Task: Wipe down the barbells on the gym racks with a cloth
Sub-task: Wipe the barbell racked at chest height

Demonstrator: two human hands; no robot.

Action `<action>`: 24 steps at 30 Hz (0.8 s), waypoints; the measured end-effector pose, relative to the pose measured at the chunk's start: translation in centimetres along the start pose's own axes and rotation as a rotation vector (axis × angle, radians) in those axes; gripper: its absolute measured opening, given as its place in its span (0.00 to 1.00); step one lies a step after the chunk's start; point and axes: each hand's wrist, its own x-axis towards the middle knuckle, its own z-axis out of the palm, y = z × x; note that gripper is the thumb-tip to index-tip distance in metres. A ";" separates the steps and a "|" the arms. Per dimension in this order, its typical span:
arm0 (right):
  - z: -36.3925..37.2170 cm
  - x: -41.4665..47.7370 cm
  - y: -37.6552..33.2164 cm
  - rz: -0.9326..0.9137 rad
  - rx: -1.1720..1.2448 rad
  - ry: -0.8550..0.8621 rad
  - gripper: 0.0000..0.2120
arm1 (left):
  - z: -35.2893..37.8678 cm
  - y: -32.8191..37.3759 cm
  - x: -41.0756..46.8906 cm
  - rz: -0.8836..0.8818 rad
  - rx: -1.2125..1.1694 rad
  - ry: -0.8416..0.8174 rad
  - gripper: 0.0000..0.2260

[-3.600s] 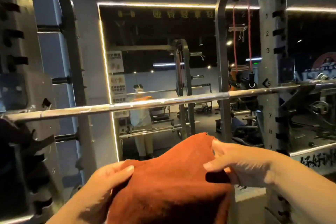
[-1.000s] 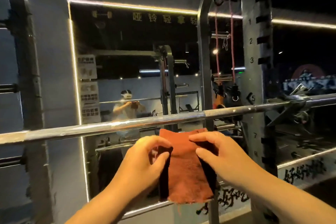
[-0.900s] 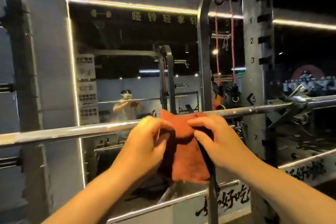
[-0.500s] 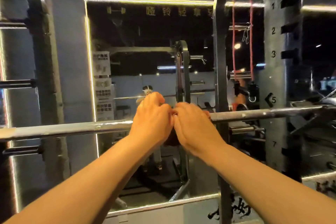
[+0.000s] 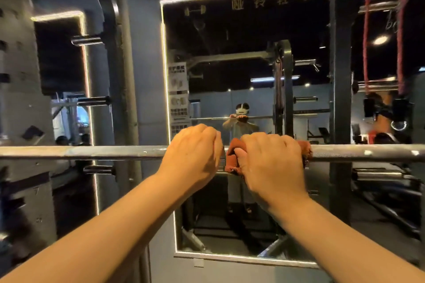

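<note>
A steel barbell (image 5: 92, 152) lies level across the rack at chest height. An orange-brown cloth (image 5: 231, 159) is wrapped round the bar near its middle. My right hand (image 5: 271, 163) grips the cloth and the bar through it, and cloth edges show on both sides of the fist. Just to its left, my left hand (image 5: 195, 151) curls over the bare bar with its knuckles up. A small gap separates the two hands. Most of the cloth is hidden under my right hand.
A grey rack upright (image 5: 340, 99) stands behind the bar on the right, with red bands (image 5: 365, 30) hanging beside it. The wall mirror (image 5: 230, 76) ahead reflects a person at the bar. Storage pegs (image 5: 94, 101) stick out from the left upright (image 5: 20, 99).
The cloth went from hanging spread between both hands to wrapped round the bar. Both hands rose onto the bar, and since half a second ago they have parted slightly sideways.
</note>
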 end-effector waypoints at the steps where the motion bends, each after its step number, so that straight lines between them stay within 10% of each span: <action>1: 0.2 -0.3 -0.1 -0.018 0.016 0.007 0.21 | 0.0 0.2 0.1 -0.017 0.006 -0.016 0.12; 6: 0.2 -0.9 2.9 -0.264 -0.002 -0.075 0.25 | 0.3 1.0 0.7 -0.034 0.037 -0.127 0.10; 16: -0.1 -0.8 -1.6 0.020 0.060 -0.116 0.17 | 0.5 1.0 0.5 -0.055 0.057 -0.098 0.13; 24: -0.7 -1.9 2.8 -0.146 -0.003 -0.121 0.25 | 0.9 0.4 0.4 -0.021 0.070 -0.071 0.19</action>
